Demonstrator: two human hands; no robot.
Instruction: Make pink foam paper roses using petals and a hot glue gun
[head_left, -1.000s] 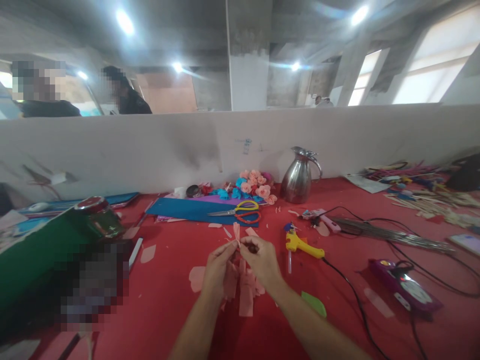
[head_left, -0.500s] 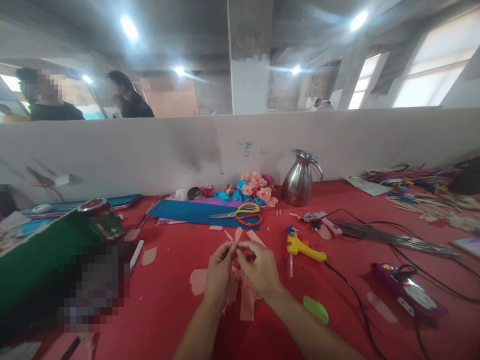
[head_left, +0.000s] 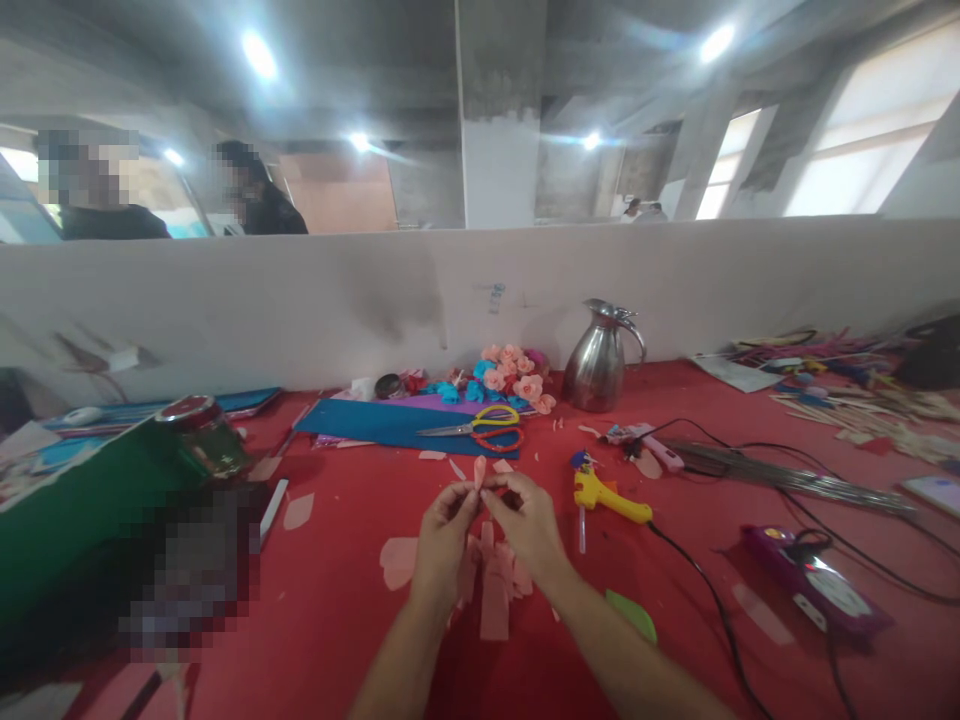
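Between the fingertips of my left hand (head_left: 444,530) and my right hand (head_left: 526,520), a small pink paper petal (head_left: 480,472) stands up, pinched at its base by both. It looks narrow and rolled, like a bud. Under and between my wrists lie several cut pink paper pieces (head_left: 495,600) on the red table. Another rounded pink piece (head_left: 397,562) rests left of my left wrist. Just beyond the hands are scissors (head_left: 480,428) with yellow and red handles, lying on blue paper (head_left: 360,422).
A yellow glue gun (head_left: 611,497) with a black cord lies right of my hands, near a green leaf (head_left: 632,615) and a purple power strip (head_left: 817,580). Finished paper roses (head_left: 517,375) and a steel jug (head_left: 600,355) stand by the white partition. A jar (head_left: 201,435) is at left.
The petal now looks more closed and upright above my fingertips. My right hand has shifted slightly to the right and up, uncovering more of the pink pieces below.
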